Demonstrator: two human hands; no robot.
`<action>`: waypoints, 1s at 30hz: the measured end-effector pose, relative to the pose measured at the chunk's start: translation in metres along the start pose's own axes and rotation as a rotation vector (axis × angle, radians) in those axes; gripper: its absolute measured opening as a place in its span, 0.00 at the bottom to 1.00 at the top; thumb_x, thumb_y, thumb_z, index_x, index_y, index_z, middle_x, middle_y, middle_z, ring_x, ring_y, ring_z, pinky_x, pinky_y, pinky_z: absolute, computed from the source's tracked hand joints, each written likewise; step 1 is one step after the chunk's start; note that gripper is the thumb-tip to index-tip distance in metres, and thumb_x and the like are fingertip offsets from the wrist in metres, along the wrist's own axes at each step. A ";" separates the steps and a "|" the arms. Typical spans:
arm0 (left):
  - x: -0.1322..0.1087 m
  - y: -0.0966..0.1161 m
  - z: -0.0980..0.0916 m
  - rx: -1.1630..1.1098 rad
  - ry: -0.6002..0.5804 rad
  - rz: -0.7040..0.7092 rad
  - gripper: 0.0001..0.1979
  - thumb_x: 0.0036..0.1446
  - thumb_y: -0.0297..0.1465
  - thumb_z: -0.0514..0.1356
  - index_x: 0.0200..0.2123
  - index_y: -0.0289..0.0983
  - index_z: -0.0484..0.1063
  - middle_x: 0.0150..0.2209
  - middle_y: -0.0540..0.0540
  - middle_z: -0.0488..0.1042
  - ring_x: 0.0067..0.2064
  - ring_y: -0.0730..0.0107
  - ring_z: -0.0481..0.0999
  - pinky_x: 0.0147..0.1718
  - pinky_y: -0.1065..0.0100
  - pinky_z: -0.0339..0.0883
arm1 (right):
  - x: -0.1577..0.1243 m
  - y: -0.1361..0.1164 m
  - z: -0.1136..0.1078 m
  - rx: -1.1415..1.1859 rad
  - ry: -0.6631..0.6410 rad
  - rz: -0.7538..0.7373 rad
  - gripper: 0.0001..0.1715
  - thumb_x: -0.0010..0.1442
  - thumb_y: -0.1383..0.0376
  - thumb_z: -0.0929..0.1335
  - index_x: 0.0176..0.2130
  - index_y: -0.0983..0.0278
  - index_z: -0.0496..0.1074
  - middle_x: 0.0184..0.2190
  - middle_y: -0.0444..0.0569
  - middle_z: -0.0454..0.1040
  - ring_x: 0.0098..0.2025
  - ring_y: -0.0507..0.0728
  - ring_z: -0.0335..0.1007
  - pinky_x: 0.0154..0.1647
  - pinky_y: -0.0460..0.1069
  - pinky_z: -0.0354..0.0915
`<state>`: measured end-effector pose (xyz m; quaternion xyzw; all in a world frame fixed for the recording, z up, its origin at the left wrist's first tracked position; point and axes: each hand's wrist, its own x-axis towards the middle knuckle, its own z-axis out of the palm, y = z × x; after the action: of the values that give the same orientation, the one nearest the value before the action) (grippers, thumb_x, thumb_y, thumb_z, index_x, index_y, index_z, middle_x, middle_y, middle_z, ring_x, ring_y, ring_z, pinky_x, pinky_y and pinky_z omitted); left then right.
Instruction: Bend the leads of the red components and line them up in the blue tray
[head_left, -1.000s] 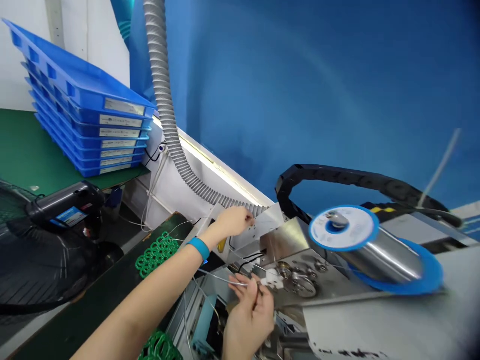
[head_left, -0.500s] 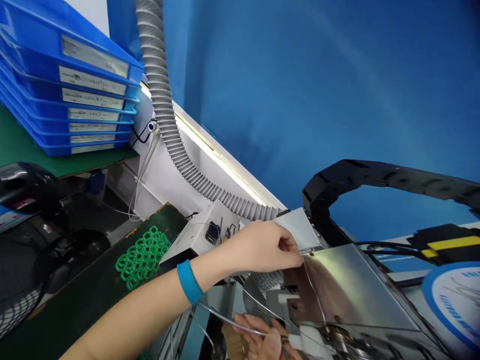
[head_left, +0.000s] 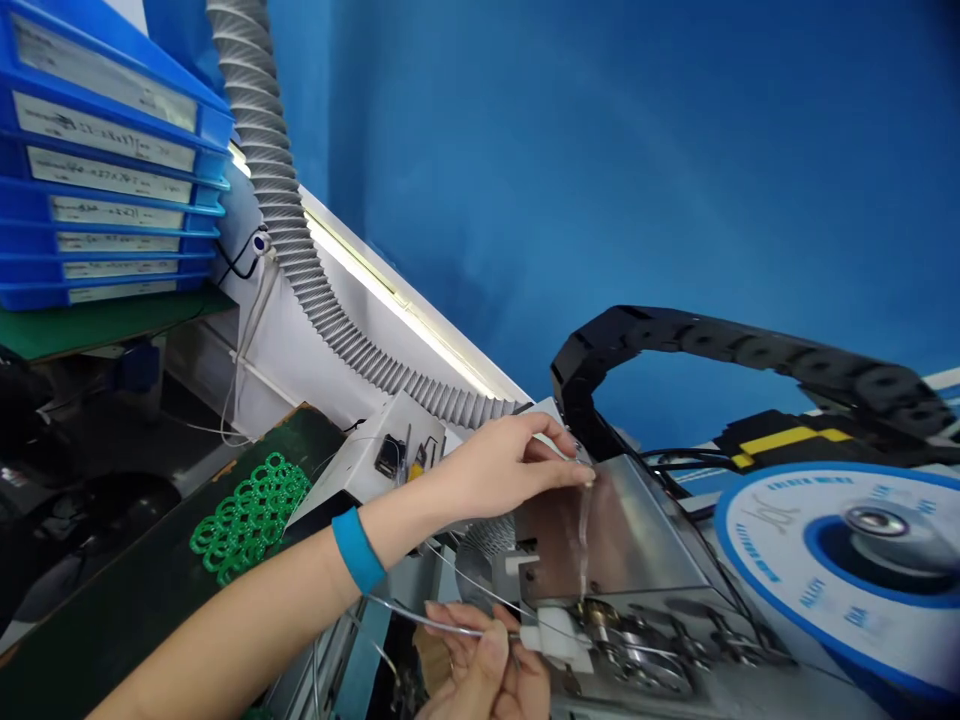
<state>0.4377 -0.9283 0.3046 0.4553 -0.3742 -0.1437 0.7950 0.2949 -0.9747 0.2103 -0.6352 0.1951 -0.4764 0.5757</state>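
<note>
My left hand [head_left: 517, 463], its wrist in a teal band, reaches over a metal plate [head_left: 622, 525]. Thumb and finger pinch a thin silvery wire [head_left: 584, 540], while the other fingers stay lifted. The wire, smeared by motion, runs down to a brass-coloured roller [head_left: 600, 617] on the machine. Low in the view, my right hand [head_left: 484, 668] is closed palm up around a thin clear tube [head_left: 420, 619]. The tube's end meets a white plastic block [head_left: 559, 638] beside the rollers. My left forearm covers part of the tube.
A large blue-rimmed spool [head_left: 787, 540] stands at the right, below a black cable chain [head_left: 720, 335]. A grey corrugated hose [head_left: 300, 250] hangs behind. Green ring-shaped parts [head_left: 251, 515] lie on the dark bench. Stacked blue trays [head_left: 112, 190] are at left; a grey box [head_left: 360, 455] holds small tools.
The view has swung right, bringing more of the spool and the rollers into sight. My left hand has lifted the wire higher off the plate, its fingers spreading. My right hand keeps the tube.
</note>
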 end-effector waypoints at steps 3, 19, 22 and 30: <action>-0.001 0.001 0.008 -0.078 0.033 0.023 0.10 0.58 0.34 0.61 0.44 0.41 0.69 0.36 0.47 0.78 0.41 0.65 0.77 0.38 0.66 0.69 | 0.000 -0.001 -0.001 0.001 -0.027 -0.007 0.11 0.63 0.58 0.67 0.40 0.63 0.65 0.22 0.42 0.77 0.20 0.54 0.76 0.21 0.46 0.71; 0.006 0.005 0.033 -0.295 0.414 -0.098 0.05 0.53 0.21 0.60 0.32 0.35 0.73 0.21 0.52 0.72 0.26 0.74 0.72 0.31 0.69 0.65 | 0.000 -0.003 -0.004 -0.149 -0.069 -0.069 0.20 0.61 0.50 0.66 0.39 0.65 0.67 0.21 0.47 0.76 0.21 0.56 0.75 0.22 0.48 0.72; 0.003 0.002 0.034 -0.305 0.405 -0.075 0.05 0.54 0.22 0.60 0.34 0.35 0.75 0.25 0.51 0.75 0.30 0.75 0.74 0.34 0.70 0.66 | -0.001 -0.005 -0.004 -0.138 -0.061 -0.032 0.21 0.60 0.48 0.66 0.38 0.65 0.67 0.22 0.46 0.75 0.22 0.56 0.74 0.24 0.48 0.72; -0.001 0.020 0.030 -0.255 0.263 -0.168 0.04 0.56 0.25 0.62 0.30 0.35 0.77 0.29 0.47 0.78 0.32 0.75 0.75 0.35 0.72 0.66 | -0.002 -0.005 -0.002 -0.080 -0.075 0.035 0.25 0.58 0.45 0.67 0.38 0.64 0.67 0.22 0.45 0.75 0.22 0.55 0.74 0.24 0.47 0.71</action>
<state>0.4132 -0.9356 0.3296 0.3954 -0.2068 -0.1951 0.8734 0.2905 -0.9732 0.2138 -0.6717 0.2033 -0.4340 0.5648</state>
